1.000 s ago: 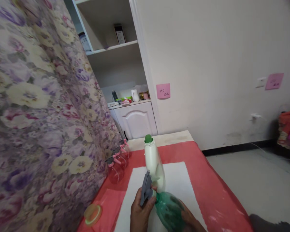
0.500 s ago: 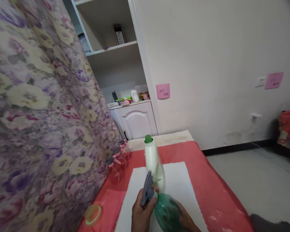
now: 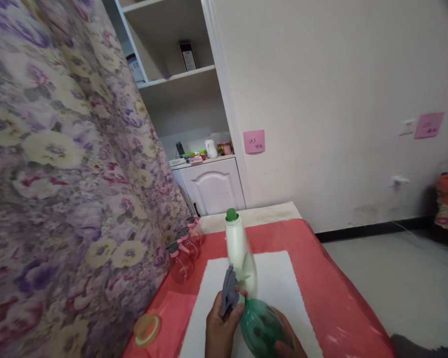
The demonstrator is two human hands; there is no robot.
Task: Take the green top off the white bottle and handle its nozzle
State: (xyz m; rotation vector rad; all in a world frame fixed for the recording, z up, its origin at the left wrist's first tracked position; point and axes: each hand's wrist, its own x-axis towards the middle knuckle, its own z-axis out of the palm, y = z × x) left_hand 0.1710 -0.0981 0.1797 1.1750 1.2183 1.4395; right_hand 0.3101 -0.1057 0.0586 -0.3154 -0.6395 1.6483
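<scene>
A green see-through spray bottle (image 3: 263, 328) is tilted low in the view, its grey spray head (image 3: 229, 291) towards the left. My left hand (image 3: 224, 323) is closed round the collar of the spray head. My right hand (image 3: 289, 338) wraps the body of the green bottle from the right. Just behind them a pale green bottle (image 3: 239, 248) stands upright on a white sheet (image 3: 278, 278); its neck is open and something green (image 3: 231, 215) shows at its mouth. The spray head hides part of its lower body.
Several clear spray bottles with pink collars (image 3: 181, 266) stand along the left edge of the red-covered table (image 3: 332, 298). A round yellowish lid-like ring (image 3: 147, 329) lies at the near left. A flowered curtain (image 3: 78, 174) hangs at the left.
The whole view has shifted slightly, so things appear a little further right. The fingers of my right hand have moved on the green bottle; both hands still hold it.
</scene>
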